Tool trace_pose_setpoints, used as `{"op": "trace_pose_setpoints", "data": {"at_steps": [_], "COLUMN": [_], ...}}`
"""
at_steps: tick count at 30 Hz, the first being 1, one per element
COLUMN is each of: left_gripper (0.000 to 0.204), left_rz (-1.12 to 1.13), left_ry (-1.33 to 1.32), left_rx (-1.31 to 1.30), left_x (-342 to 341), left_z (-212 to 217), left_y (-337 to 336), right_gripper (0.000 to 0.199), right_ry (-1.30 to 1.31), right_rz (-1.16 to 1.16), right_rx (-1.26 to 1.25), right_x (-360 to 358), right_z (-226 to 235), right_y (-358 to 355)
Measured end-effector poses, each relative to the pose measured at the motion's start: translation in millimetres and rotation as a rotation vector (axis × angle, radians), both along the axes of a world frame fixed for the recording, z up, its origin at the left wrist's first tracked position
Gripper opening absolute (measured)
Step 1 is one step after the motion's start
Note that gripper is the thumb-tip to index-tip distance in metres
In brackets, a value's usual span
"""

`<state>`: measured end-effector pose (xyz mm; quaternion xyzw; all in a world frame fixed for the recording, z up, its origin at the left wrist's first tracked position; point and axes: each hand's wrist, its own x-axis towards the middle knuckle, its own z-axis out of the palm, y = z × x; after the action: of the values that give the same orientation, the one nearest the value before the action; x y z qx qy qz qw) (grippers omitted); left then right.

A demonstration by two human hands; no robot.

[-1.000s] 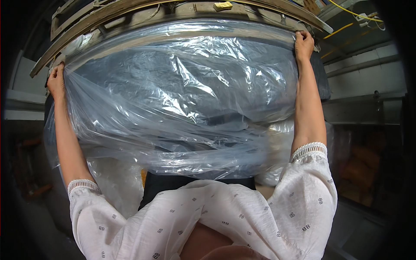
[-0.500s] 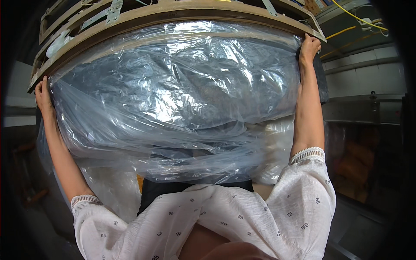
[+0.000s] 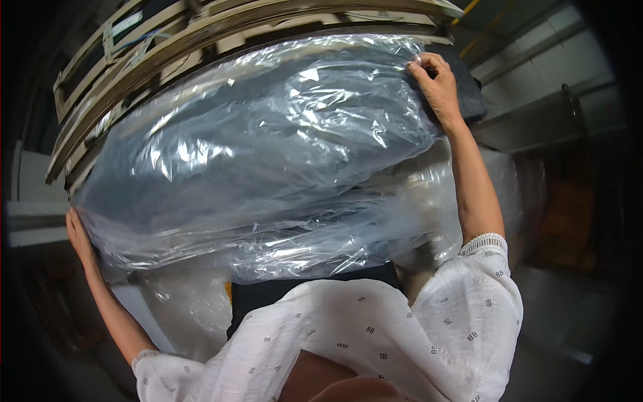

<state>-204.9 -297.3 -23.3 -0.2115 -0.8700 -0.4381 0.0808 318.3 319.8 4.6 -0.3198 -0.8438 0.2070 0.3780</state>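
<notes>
A large sheet of clear plastic film (image 3: 268,134), creased and glossy, lies over a dark grey padded piece. At the upper right my right hand (image 3: 439,84) is closed, thumb and fingertips pinching the film near its corner. My left hand (image 3: 79,234) is at the film's left edge, with the film drawn to a corner at its fingertips. Its fingers show only in part and seem closed on that edge. The film's near side hangs in loose folds in front of my body.
A wooden frame (image 3: 194,32) with slats and metal brackets runs along the far side. Dark grey fabric (image 3: 467,90) shows beyond my right hand. More clear plastic (image 3: 184,301) lies low on the left. A pale wall (image 3: 536,53) stands at the right.
My right hand has come away from the wooden frame, inward to the left, pinching the film. My left hand has moved down toward me. The view has shifted and the frame appears more tilted.
</notes>
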Motion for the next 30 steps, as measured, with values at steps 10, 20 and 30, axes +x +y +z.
{"op": "trace_pose_setpoints", "data": {"at_steps": [10,20,30], "left_gripper": [0.015,0.028,0.040], "left_rz": [-0.361,-0.213,-0.154], "left_ry": [-0.091,0.216,0.253], "left_rx": [-0.054,-0.287,-0.351], "left_x": [27,49,7], "left_z": [9,13,11], "left_y": [27,120,89], "right_gripper": [0.016,0.006,0.013], "right_ry": [0.239,0.491,0.435], "right_rz": [0.002,0.148,0.242], "right_rx": [-0.186,-0.357,-0.202], "right_x": [79,154,162], "right_z": [2,1,3], "right_y": [-19,-19,-2]}}
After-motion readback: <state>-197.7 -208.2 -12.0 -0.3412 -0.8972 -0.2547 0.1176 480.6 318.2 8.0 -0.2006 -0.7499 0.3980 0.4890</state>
